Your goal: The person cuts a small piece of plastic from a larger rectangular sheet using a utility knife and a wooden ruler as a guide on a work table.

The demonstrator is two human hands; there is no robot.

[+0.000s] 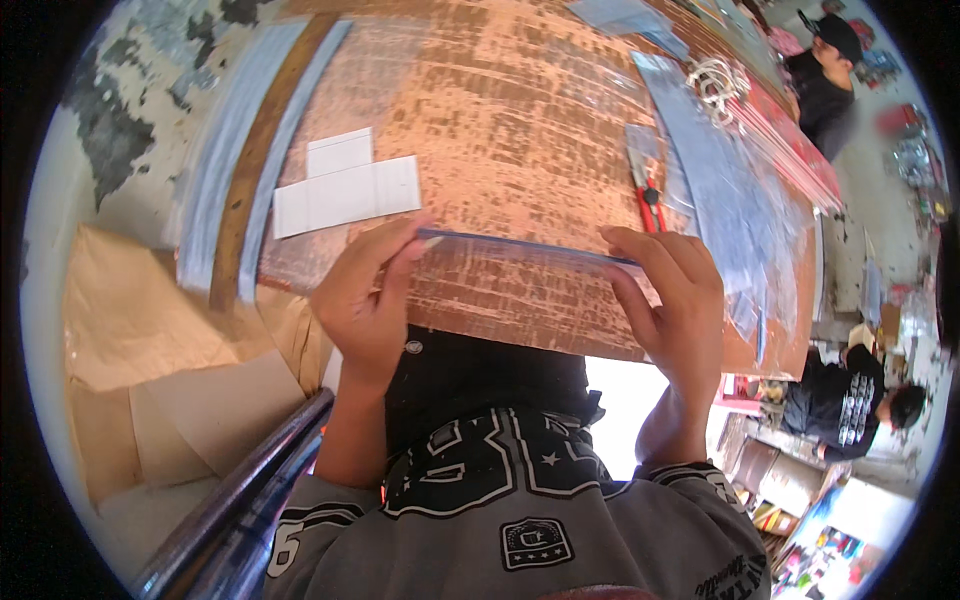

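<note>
My left hand [366, 295] and my right hand [676, 290] pinch the two ends of a clear plastic sheet [525, 247] with a bluish edge. It is held level over the near part of the worn brown table [500, 120], and the wood shows through it. Two white pieces of card [350, 196], partly overlapping, lie beyond my left hand. Just past my right fingers rests a red and black utility knife [648, 200], its blade pointing away from me.
A long wooden strip [262, 160] lies over bluish plastic sheets [225, 150] at the left. More clear sheets [720, 200] and a bundle of white cord [718, 85] sit at the right. Brown paper [140, 310] and shiny rolls [235, 500] are lower left. Two other people [825, 80] are at the right.
</note>
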